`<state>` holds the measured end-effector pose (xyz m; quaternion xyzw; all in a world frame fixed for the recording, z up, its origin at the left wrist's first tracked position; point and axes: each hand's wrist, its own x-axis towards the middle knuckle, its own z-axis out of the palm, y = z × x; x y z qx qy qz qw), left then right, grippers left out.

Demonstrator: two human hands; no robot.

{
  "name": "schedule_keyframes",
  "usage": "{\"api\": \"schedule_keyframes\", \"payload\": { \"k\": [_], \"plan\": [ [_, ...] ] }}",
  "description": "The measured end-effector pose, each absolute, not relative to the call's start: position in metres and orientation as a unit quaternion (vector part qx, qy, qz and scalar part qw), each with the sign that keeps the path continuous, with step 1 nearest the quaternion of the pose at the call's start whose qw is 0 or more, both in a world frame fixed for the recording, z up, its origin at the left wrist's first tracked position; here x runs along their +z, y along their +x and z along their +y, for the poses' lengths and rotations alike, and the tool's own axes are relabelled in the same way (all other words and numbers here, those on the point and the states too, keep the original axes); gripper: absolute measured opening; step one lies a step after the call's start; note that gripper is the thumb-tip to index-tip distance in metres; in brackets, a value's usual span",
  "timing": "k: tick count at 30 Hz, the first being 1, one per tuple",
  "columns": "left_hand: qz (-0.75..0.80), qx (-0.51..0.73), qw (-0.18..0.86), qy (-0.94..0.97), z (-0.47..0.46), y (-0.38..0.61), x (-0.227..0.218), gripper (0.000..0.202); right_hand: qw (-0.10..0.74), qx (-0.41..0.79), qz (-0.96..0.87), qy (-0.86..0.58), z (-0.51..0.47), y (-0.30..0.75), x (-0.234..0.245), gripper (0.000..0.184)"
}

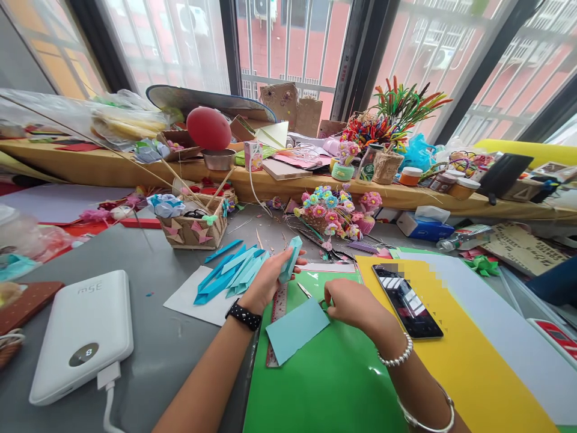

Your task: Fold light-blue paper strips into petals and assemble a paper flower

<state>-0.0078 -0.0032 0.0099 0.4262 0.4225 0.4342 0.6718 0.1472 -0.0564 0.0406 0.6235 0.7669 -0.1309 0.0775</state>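
In my left hand [271, 273] is a folded light-blue paper piece [291, 258], raised above the desk between thumb and fingers. My right hand [354, 304] is closed low over the green mat [311, 385], its fingertips at the dark handle end of scissors [304, 290]. The scissors' pointed metal tip shows, while their middle is partly hidden by a light-blue paper sheet [297, 331]. That sheet lies tilted across a clear red-marked ruler [271, 358]. Left of my left hand, several folded blue paper strips [229, 273] are piled on white paper [184, 299].
A phone [407, 300] rests on yellow card [455, 355] at right. A white power bank [83, 337] with a cable is at left. Behind stand a decorated basket [198, 231], yarn flowers [331, 210] and a tissue pack [424, 225]. A cluttered ledge [288, 187] runs below the windows.
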Motion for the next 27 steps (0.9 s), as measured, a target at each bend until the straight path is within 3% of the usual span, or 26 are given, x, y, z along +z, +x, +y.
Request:
{"api": "schedule_keyframes", "payload": {
  "k": [14,27],
  "plan": [
    [0.307,0.435,0.802,0.271,0.0,-0.011,0.013,0.026,0.116,-0.115,0.747,0.644,-0.057,0.14,0.042,0.022],
    [0.293,0.443,0.817,0.225,-0.001,-0.013,0.014,0.025,0.124,-0.088,0.714,0.684,-0.058,0.143,0.051,0.022]
  ]
}}
